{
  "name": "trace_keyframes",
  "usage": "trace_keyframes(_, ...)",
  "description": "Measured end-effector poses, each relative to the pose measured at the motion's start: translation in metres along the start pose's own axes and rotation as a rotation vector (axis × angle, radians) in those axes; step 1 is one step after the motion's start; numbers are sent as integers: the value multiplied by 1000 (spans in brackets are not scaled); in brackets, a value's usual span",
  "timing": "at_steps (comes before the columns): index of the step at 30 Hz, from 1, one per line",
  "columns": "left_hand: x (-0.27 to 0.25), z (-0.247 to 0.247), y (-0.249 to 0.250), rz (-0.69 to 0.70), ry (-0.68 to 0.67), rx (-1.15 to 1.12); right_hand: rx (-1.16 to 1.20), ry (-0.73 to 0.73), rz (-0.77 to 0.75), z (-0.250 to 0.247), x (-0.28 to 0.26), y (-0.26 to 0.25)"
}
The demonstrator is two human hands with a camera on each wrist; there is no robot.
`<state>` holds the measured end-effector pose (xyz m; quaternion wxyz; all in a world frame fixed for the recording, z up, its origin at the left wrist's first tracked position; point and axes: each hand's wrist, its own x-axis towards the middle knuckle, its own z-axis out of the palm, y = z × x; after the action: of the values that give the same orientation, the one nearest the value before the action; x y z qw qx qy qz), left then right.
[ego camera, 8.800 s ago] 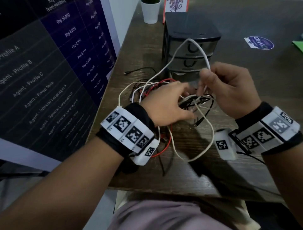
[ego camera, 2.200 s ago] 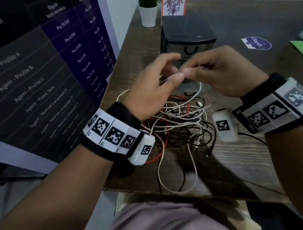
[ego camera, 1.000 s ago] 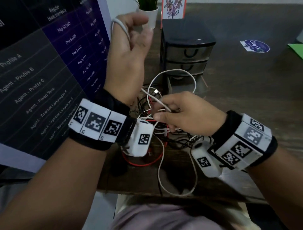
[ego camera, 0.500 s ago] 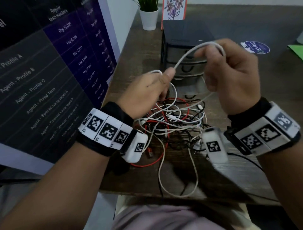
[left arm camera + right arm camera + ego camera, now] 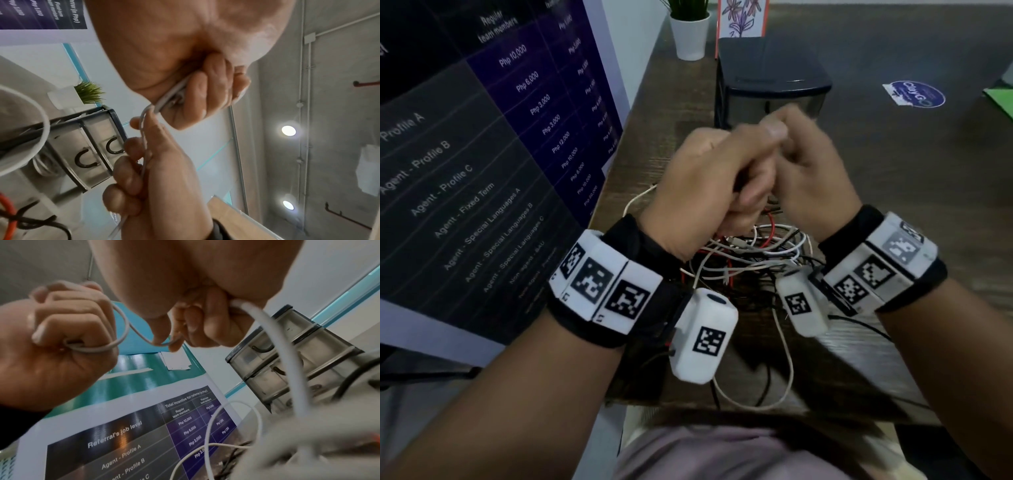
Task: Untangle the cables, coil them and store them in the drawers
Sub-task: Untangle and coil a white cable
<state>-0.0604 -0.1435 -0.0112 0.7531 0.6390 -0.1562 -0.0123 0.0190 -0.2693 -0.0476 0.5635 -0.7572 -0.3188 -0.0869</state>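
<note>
A tangle of white, red and black cables [image 5: 750, 253] lies on the wooden table [image 5: 893, 212] in front of a dark three-drawer unit [image 5: 770, 78]. My two hands meet just above the tangle. The left hand [image 5: 722, 178] is a fist around a loop of the white cable [image 5: 125, 327], with the cable end gripped in its fingers [image 5: 205, 91]. My right hand [image 5: 815, 171] pinches the same white cable [image 5: 144, 134], and a thicker white length [image 5: 277, 345] drops from its palm to the pile. The hands hide the drawer fronts in the head view.
A large poster board [image 5: 482, 154] stands along the table's left side. A white plant pot [image 5: 690, 31] and a flower card [image 5: 741, 17] stand behind the drawers. A blue sticker [image 5: 916, 94] lies at right. A white cable loop [image 5: 787, 370] hangs over the near table edge.
Half a second ago the hands were apart, the right one raised with a loop of white cable. They have since come together, and the loop now sits round the left fingers.
</note>
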Motion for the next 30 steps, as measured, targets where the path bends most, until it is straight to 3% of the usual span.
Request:
trace_keyframes(4,1,-13,1,42,56,-128,-131,-135,96,3,-7,3)
trace_keyframes(9,0,-13,0,-1,29,-110,-180,33,60,-7,-1,5)
trace_keyframes(11,0,-10,1,14,47,-96,-199,37,63,-12,3,6)
trace_keyframes(18,4,-9,6,129,240,-241,-196,-161,41,-4,-6,3)
trace_keyframes(23,7,-18,9,245,386,-334,-156,-406,21,-5,-19,-5)
trace_keyframes(26,9,-26,8,328,498,-236,-140,-497,103,-6,-25,-10)
trace_keyframes(30,8,-35,0,394,584,129,-72,-529,215,-10,-29,-19)
